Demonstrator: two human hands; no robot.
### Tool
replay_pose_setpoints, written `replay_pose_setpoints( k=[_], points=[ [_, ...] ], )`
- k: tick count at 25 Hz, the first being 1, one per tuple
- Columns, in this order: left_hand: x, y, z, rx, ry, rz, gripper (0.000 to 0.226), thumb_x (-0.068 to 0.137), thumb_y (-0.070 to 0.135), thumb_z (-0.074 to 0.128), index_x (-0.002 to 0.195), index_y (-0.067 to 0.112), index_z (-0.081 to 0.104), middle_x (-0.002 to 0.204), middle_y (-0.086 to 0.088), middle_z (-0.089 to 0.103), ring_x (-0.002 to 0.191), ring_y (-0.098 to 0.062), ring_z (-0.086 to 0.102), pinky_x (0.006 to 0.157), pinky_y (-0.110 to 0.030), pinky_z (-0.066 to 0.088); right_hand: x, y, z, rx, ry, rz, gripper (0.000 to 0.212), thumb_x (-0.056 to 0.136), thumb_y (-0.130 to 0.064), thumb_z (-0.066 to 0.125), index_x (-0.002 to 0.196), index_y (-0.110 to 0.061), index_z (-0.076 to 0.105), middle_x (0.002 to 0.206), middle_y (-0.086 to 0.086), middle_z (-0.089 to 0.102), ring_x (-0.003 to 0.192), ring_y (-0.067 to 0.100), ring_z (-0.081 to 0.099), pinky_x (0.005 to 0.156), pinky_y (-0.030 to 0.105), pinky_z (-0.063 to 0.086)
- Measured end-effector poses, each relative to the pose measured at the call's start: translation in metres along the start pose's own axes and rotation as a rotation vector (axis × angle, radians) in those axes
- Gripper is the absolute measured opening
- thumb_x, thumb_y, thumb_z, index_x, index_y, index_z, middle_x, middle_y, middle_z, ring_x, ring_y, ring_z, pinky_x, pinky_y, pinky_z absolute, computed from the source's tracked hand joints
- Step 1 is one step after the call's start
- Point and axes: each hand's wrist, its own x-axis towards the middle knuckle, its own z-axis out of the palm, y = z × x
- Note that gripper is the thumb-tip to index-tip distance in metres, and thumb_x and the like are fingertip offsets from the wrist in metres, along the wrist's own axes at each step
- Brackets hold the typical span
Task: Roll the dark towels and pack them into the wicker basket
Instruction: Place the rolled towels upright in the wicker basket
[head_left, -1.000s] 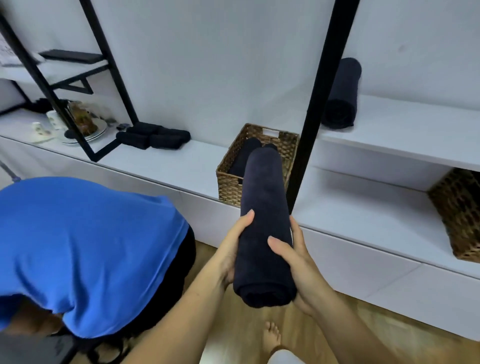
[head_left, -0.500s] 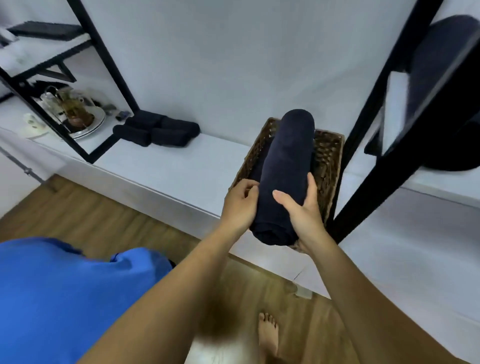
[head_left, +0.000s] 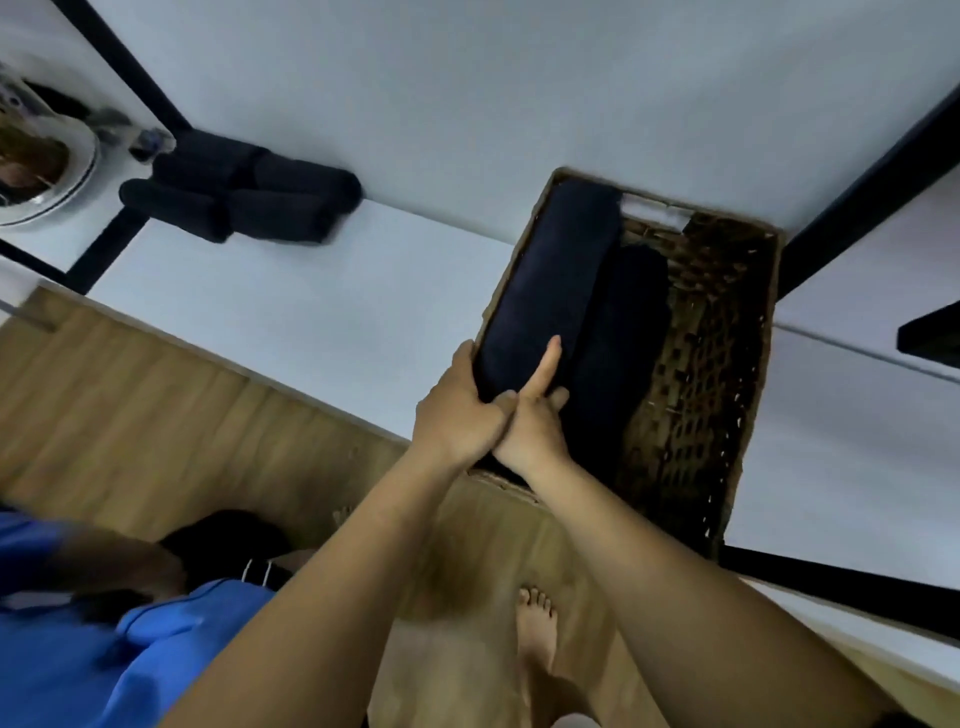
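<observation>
Gently now: seating the roll in the basket

Both hands meet at the near end of the roll (head_left: 550, 280). It lies in the basket (head_left: 753, 374) and runs away from the hands along the wall on the left hand's side. The left hand (head_left: 460, 415) curls round that end, fingers wedged between cloth and wicker. The right hand (head_left: 535, 431) lays one straight finger along the top, its other fingers tucked against the side. There a second roll (head_left: 623, 332) lies just beside the first, apparently touching it. Beyond the right hand, the basket floor shows bare wicker.

The job here, I judge, is to settle the near end low and square. Press down evenly with the right finger so the roll keeps its shape. Draw the left fingers straight up and out, not sideways, or the outer layer may drag loose. Keeping the two rolls snug together should leave the bare side free for more.

More rolls (head_left: 244, 202) wait on the shelf (head_left: 363, 291), well off beyond the left hand.
</observation>
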Motion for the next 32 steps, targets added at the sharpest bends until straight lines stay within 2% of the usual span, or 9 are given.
replay_pose_setpoints(
  k=[5,10,12,15,20,25,27,30,32],
  points=[
    [0.011,-0.001,0.008,0.101,0.149,0.004,0.049,0.085,0.023,0.061,0.127,0.026,0.037,0.095,0.012,0.055,0.08,-0.013,0.048,0.073,-0.029,0.034,0.013,0.002,0.007,-0.093,-0.011,0.071,0.105,0.092,-0.045,0.052,0.137,-0.04,-0.043,0.138,0.017,0.025,0.11,0.035,0.051,0.097,0.046,0.047],
    [-0.002,0.0,0.007,0.058,0.099,0.054,0.064,0.087,0.031,0.058,0.145,0.022,0.031,0.146,-0.003,0.044,0.136,-0.025,0.041,0.111,-0.046,0.035,-0.001,0.006,-0.012,-0.179,-0.116,0.025,0.123,0.082,-0.053,0.066,0.135,-0.043,-0.045,0.155,0.019,0.009,0.129,0.038,0.041,0.106,0.051,0.04],
    [-0.024,0.006,0.009,0.149,0.124,0.135,0.064,0.093,0.034,0.049,0.152,0.022,0.026,0.161,-0.003,0.024,0.149,-0.022,0.018,0.121,-0.051,0.013,-0.016,0.011,-0.019,-0.209,-0.13,-0.059,0.117,0.08,-0.057,0.066,0.148,-0.04,-0.027,0.163,0.011,0.001,0.141,0.035,0.03,0.111,0.048,0.036],
    [-0.054,0.008,0.009,0.074,0.12,0.273,0.05,0.099,0.032,0.043,0.149,0.023,0.037,0.159,0.002,0.03,0.149,-0.014,0.019,0.122,-0.047,0.011,-0.056,0.017,-0.027,-0.223,-0.058,-0.23,0.09,0.085,-0.051,0.061,0.157,-0.027,0.012,0.162,-0.001,0.017,0.147,0.022,0.021,0.115,0.037,0.031],
    [-0.138,0.014,0.02,-0.221,0.215,0.425,0.037,0.1,0.028,0.051,0.136,0.021,0.052,0.138,0.008,0.054,0.128,-0.007,0.047,0.11,-0.033,0.038,-0.185,0.029,-0.09,-0.13,0.475,-0.341,0.037,0.092,-0.037,0.058,0.127,-0.027,0.061,0.12,-0.009,0.064,0.108,0.01,0.061,0.088,0.035,0.053],
    [-0.231,0.041,0.066,-0.384,0.066,0.617,0.021,0.099,0.025,0.054,0.119,0.029,0.059,0.114,0.013,0.061,0.105,0.002,0.055,0.088,-0.019,0.048,-0.309,0.034,-0.203,0.088,0.979,-0.378,0.003,0.085,-0.028,0.067,0.088,-0.029,0.069,0.074,-0.016,0.067,0.073,0.007,0.066,0.072,0.029,0.055],
    [-0.261,0.048,0.076,-0.383,0.017,0.681,0.021,0.1,0.026,0.054,0.12,0.027,0.06,0.11,0.017,0.061,0.103,0.005,0.055,0.086,-0.013,0.046,-0.308,0.026,-0.269,0.23,1.158,-0.276,0.021,0.081,-0.035,0.066,0.101,-0.028,0.065,0.092,-0.011,0.066,0.087,0.015,0.065,0.079,0.032,0.052],
    [-0.291,0.045,0.083,-0.384,0.029,0.717,0.022,0.099,0.025,0.055,0.121,0.029,0.059,0.108,0.021,0.062,0.103,0.006,0.056,0.085,-0.008,0.043,-0.266,-0.003,-0.338,0.406,0.794,-0.052,0.082,0.077,-0.047,0.072,0.145,-0.024,0.034,0.117,-0.003,0.048,0.1,0.019,0.056,0.076,0.037,0.047],
    [-0.308,0.037,0.084,-0.38,0.037,0.712,0.024,0.098,0.024,0.056,0.121,0.03,0.059,0.109,0.02,0.064,0.105,0.004,0.057,0.082,-0.007,0.044,-0.239,-0.013,-0.345,0.431,0.568,-0.005,0.091,0.077,-0.038,0.075,0.149,-0.017,0.024,0.118,0.004,0.05,0.091,0.022,0.06,0.066,0.038,0.05]
  ],
)
